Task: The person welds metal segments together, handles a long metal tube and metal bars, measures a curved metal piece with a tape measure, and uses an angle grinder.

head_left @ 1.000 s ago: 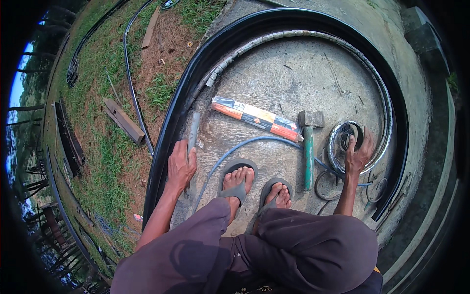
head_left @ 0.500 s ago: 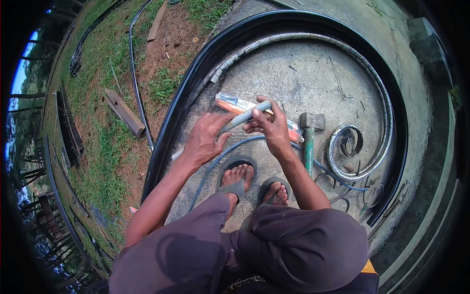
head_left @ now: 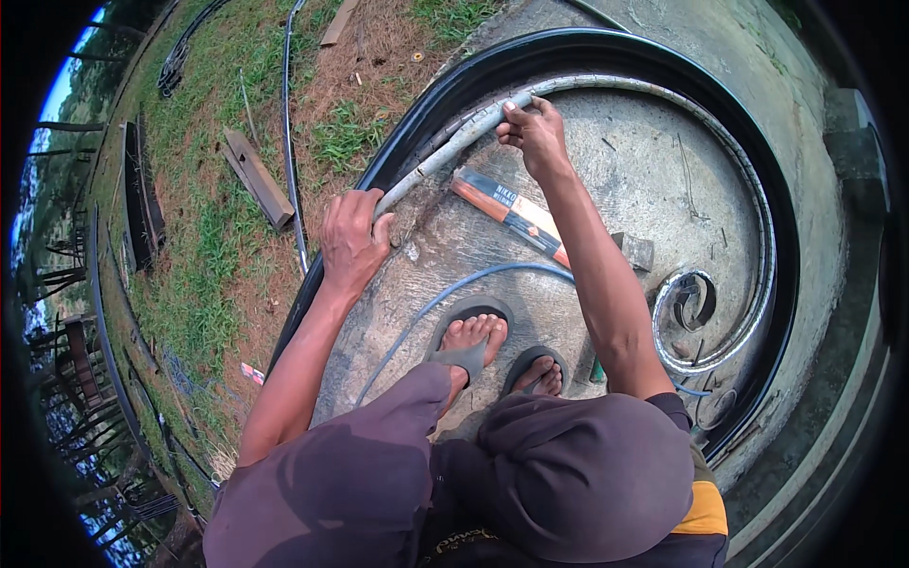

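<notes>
A long grey pipe (head_left: 447, 151) slants up to the right between my hands, lying over or just above the curved silvery strip (head_left: 653, 87). My left hand (head_left: 352, 239) is closed around the pipe's lower end, its thumb pointing up beside it. At the upper end my right hand (head_left: 536, 140) pinches the pipe between thumb and fingers. Whether the pipe touches the strip I cannot tell. Below the pipe lies a flat orange, white and dark packet (head_left: 511, 210), partly covered by my right forearm.
A thick black curved channel (head_left: 625, 43) loops around the strip, which ends in a coil (head_left: 686, 317) at right. A hammer head (head_left: 636, 251) shows beside my right forearm. A blue hose (head_left: 445, 292) arcs before my sandalled feet. Wood pieces (head_left: 256, 180) lie on the grass.
Both hands have carried the pipe away from my body and spread apart along it. The pipe has come over the curved strip. My right forearm now hides part of the packet and hammer.
</notes>
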Motion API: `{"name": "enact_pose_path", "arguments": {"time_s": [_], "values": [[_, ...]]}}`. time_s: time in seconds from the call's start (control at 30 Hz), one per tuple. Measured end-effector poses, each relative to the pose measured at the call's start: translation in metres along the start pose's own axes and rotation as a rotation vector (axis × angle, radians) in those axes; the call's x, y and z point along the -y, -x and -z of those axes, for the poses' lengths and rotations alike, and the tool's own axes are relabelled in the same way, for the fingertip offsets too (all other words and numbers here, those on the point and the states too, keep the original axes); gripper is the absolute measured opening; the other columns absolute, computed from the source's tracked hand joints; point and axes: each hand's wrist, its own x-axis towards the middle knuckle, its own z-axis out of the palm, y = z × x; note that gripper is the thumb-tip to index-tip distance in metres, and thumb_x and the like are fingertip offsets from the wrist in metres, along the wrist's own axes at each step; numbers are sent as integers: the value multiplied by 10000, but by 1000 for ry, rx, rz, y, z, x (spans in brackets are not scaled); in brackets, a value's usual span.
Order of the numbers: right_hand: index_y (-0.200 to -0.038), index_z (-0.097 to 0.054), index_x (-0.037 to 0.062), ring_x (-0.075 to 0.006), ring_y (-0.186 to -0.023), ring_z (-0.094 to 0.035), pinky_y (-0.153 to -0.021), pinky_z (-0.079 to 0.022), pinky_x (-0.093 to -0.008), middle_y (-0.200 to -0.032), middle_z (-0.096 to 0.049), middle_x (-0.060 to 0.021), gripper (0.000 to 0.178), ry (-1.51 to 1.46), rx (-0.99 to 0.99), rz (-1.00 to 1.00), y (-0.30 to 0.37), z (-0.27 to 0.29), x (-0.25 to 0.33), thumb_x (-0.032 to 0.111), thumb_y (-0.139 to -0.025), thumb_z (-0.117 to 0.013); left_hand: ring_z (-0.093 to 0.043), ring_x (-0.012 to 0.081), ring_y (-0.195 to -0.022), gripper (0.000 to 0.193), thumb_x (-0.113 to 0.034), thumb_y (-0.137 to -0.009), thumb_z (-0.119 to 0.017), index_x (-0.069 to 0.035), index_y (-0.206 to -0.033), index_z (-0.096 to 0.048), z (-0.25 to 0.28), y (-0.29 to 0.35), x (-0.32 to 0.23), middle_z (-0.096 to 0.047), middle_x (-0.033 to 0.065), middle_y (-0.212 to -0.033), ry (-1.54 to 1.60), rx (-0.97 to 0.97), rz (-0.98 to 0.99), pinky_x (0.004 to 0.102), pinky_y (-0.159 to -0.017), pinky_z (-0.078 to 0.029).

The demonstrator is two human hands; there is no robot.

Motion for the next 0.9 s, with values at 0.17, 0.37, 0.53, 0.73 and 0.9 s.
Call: {"name": "enact_pose_path", "arguments": {"time_s": [0.17, 0.37, 0.53, 0.73, 0.9], "values": [[-1283, -399, -56, -180, -586, -660, -493, -548, -313, -836, -657, -142, 502, 12, -18, 44, 3, -8, -3, 110, -919, -702, -578, 320, -932, 261, -134, -787, -704, -40, -1024, -651, 3, 0, 6, -600, 133, -940, -115, 18, -8, 455, -823, -437], [-1310, -405, -71, -151, -563, -630, -479, -508, -286, -804, -675, -142, 570, 130, -58, 52, 14, -1, 2, 135, -893, -734, -624, 362, -883, 226, -117, -857, -654, -33, -1067, -657, -2, 5, 4, -657, 162, -934, 51, -2, 12, 463, -800, -471], [-1237, -473, -55, -119, -544, -590, -476, -470, -258, -765, -652, -99, 474, 113, -111, 61, 28, 15, 0, 135, -890, -733, -663, 357, -774, 214, -129, -926, -611, 7, -1076, -680, -1, 15, -10, -677, 197, -875, 352, 97, 152, 412, -707, -516], [-1190, -523, -18, -102, -713, -606, -573, -516, -239, -892, -635, -88, 422, 190, -268, 159, 67, 45, -3, 214, -907, -735, -623, 78, -718, 313, -227, -995, -594, 27, -1146, -698, -18, 36, -12, -699, 48, -798, 858, 407, 447, 264, -650, -509], [-1109, -561, -35, -150, -733, -653, -623, -558, -277, -872, -667, -113, 394, 119, -208, 19, 93, 63, -10, 284, -935, -713, -628, 93, -740, 342, -226, -1008, -575, 59, -1180, -655, -20, 35, -30, -705, 100, -884, 992, 583, 512, 263, -694, -528]]}}
